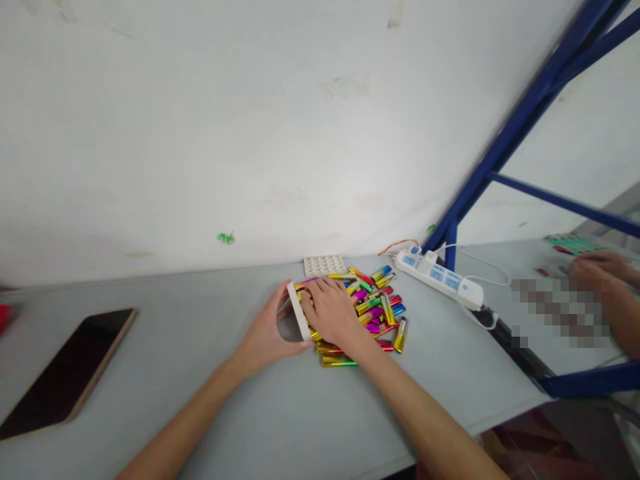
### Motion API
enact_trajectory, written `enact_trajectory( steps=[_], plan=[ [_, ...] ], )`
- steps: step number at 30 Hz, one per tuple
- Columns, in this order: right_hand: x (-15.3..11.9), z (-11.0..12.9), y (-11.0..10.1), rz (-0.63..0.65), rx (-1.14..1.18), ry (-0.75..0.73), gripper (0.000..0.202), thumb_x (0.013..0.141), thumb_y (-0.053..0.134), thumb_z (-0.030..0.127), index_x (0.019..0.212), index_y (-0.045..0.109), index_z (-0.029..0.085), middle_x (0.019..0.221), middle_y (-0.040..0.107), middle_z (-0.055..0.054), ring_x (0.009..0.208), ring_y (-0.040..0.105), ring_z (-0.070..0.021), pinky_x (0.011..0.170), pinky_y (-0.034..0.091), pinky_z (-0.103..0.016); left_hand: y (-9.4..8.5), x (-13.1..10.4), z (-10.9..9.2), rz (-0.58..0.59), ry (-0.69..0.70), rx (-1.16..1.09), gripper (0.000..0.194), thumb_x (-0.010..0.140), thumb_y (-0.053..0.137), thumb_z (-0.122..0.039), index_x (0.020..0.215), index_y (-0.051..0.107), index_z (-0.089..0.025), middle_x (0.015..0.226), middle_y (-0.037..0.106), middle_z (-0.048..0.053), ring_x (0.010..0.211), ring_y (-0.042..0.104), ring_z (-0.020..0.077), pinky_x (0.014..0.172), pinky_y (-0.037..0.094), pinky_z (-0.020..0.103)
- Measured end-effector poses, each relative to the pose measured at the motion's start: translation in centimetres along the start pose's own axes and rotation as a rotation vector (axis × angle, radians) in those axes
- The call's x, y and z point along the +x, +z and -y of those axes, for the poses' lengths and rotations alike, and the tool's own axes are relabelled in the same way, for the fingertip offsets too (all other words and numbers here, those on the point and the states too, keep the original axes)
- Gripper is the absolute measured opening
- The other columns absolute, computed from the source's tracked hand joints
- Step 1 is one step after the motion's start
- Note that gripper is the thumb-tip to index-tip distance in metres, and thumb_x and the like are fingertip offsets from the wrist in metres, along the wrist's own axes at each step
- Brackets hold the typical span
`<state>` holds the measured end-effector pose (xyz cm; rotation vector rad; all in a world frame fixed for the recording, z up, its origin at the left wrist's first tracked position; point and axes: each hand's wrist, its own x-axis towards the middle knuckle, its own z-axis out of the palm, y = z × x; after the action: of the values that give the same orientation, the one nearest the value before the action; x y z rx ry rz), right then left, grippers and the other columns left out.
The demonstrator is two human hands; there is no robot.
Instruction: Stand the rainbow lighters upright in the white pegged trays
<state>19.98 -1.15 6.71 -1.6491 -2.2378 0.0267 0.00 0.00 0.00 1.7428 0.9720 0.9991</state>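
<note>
My left hand (267, 340) grips a white tray (299, 312) that stands on its edge, with thumb and fingers at its two ends. My right hand (330, 308) lies over several shiny metallic cases that look like lighters, its fingers curled on them against the tray. What sits under the palm is hidden. A loose pile of these lighters (370, 312) in gold, red, purple, blue and green spreads beyond and beside my right hand. Behind the pile, near the wall, lies a white tray with rows of holes (325, 266).
A white power strip (440, 275) with plugs and cables lies right of the pile. Beyond it rises a blue metal frame (493, 153). A dark phone or tablet (70, 370) rests at left on the grey table (200, 307). Another person's hands (600, 270) work at far right.
</note>
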Motion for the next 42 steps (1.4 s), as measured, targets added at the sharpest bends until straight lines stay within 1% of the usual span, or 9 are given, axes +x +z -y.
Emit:
enact_trajectory(
  steps=[6, 14, 19, 23, 28, 31, 34, 38, 42],
  plan=[
    [-0.1, -1.9, -0.3, -0.026, -0.046, 0.063, 0.033, 0.124, 0.049, 0.029, 0.116, 0.08, 0.019, 0.123, 0.088, -0.015, 0.12, 0.077, -0.0306, 0.112, 0.051, -0.044, -0.2, -0.1, 0.0, 0.008, 0.02, 0.01, 0.134, 0.069, 0.109, -0.044, 0.182, 0.039, -0.033, 0.186, 0.052, 0.018, 0.167, 0.055, 0.0552, 0.135, 0.053, 0.076],
    [-0.7, -4.2, -1.7, 0.021, -0.045, 0.131, 0.033, 0.124, 0.048, 0.023, 0.112, 0.078, 0.018, 0.119, 0.088, -0.015, 0.117, 0.079, -0.0299, 0.109, 0.051, -0.041, -0.3, -0.1, -0.1, 0.036, 0.002, 0.036, 0.136, 0.069, 0.108, -0.048, 0.183, 0.035, -0.037, 0.189, 0.048, 0.016, 0.169, 0.053, 0.0546, 0.135, 0.05, 0.079],
    [-0.9, -6.3, -1.8, 0.04, -0.034, 0.148, 0.027, 0.121, 0.05, 0.016, 0.116, 0.076, 0.018, 0.117, 0.088, -0.014, 0.114, 0.079, -0.0292, 0.109, 0.052, -0.04, -0.3, -0.1, -0.1, 0.033, 0.023, 0.03, 0.133, 0.071, 0.108, -0.051, 0.183, 0.036, -0.04, 0.187, 0.051, 0.015, 0.169, 0.053, 0.0532, 0.134, 0.051, 0.079],
    [-1.2, -7.2, -1.6, 0.032, 0.001, 0.132, 0.03, 0.119, 0.048, 0.012, 0.132, 0.074, 0.018, 0.119, 0.088, -0.013, 0.114, 0.079, -0.0291, 0.109, 0.053, -0.04, -0.2, -0.2, 0.3, 0.021, 0.022, 0.034, 0.136, 0.069, 0.11, -0.05, 0.184, 0.037, -0.041, 0.191, 0.045, 0.015, 0.171, 0.051, 0.0536, 0.133, 0.052, 0.079],
    [-1.4, -5.1, -1.0, -0.082, 0.052, 0.038, 0.033, 0.123, 0.045, 0.022, 0.137, 0.075, 0.019, 0.141, 0.083, -0.015, 0.133, 0.073, -0.0316, 0.122, 0.05, -0.046, 0.1, -0.2, 0.1, 0.007, 0.006, -0.014, 0.137, 0.066, 0.112, -0.044, 0.182, 0.04, -0.034, 0.189, 0.047, 0.02, 0.169, 0.054, 0.0536, 0.135, 0.051, 0.077],
    [-1.5, -2.6, 0.0, -0.06, 0.054, -0.074, 0.034, 0.124, 0.049, 0.027, 0.144, 0.075, 0.02, 0.152, 0.079, -0.015, 0.141, 0.069, -0.0328, 0.128, 0.046, -0.051, 0.2, -0.2, -0.3, 0.006, -0.005, -0.043, 0.137, 0.063, 0.112, -0.038, 0.18, 0.041, -0.028, 0.187, 0.049, 0.022, 0.168, 0.054, 0.053, 0.137, 0.051, 0.072],
    [-1.7, -1.0, 0.9, -0.017, 0.0, -0.138, 0.032, 0.122, 0.054, 0.027, 0.144, 0.076, 0.021, 0.152, 0.08, -0.014, 0.144, 0.068, -0.0345, 0.132, 0.041, -0.056, 0.3, -0.2, -0.6, 0.007, -0.011, -0.064, 0.135, 0.065, 0.11, -0.035, 0.18, 0.04, -0.024, 0.186, 0.05, 0.024, 0.169, 0.054, 0.0515, 0.138, 0.051, 0.068],
    [-1.9, -1.2, 1.3, -0.015, -0.021, -0.101, 0.023, 0.121, 0.061, 0.029, 0.132, 0.079, 0.022, 0.143, 0.084, -0.014, 0.14, 0.07, -0.0337, 0.129, 0.044, -0.055, 0.1, -0.3, -0.6, 0.011, -0.017, -0.073, 0.133, 0.067, 0.108, -0.035, 0.18, 0.039, -0.023, 0.185, 0.05, 0.025, 0.168, 0.055, 0.0506, 0.138, 0.051, 0.068],
    [-2.1, -2.5, 0.7, -0.02, -0.007, -0.058, 0.02, 0.121, 0.06, 0.028, 0.125, 0.079, 0.023, 0.14, 0.085, -0.013, 0.138, 0.071, -0.0325, 0.129, 0.044, -0.054, -0.9, -0.8, -0.4, 0.014, -0.017, -0.053, 0.134, 0.065, 0.11, -0.038, 0.18, 0.042, -0.032, 0.186, 0.051, 0.02, 0.168, 0.055, 0.0519, 0.134, 0.053, 0.076]
  ],
)
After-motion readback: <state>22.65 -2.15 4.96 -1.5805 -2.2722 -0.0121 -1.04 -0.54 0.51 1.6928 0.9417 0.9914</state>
